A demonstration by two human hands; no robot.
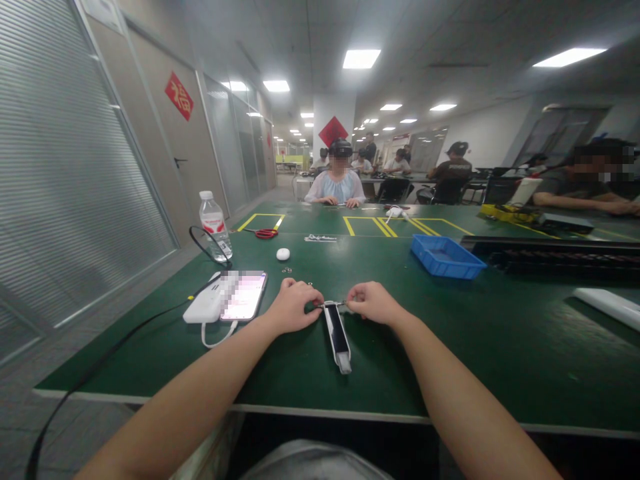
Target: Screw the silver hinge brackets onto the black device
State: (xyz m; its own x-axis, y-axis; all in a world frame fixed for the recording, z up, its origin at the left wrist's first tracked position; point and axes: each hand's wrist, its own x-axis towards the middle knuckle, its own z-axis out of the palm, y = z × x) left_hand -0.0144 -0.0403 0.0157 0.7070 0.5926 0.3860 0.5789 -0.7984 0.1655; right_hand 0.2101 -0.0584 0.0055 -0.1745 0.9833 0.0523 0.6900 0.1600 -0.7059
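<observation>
A long, narrow black piece with a white border lies on the green table in front of me, its pale end pointing my way. At the left of its far end, my left hand is closed in a pinch; what its fingertips hold is too small to name. My right hand pinches on the other side of that end, near a thin metallic bit that I cannot identify. Just beyond my left hand are several tiny rings and a white rounded case.
Left of my hands are a lit phone, a white power bank with a cable, and a water bottle. Red-handled scissors lie farther back. A blue tray stands at the right. Another person sits across the table.
</observation>
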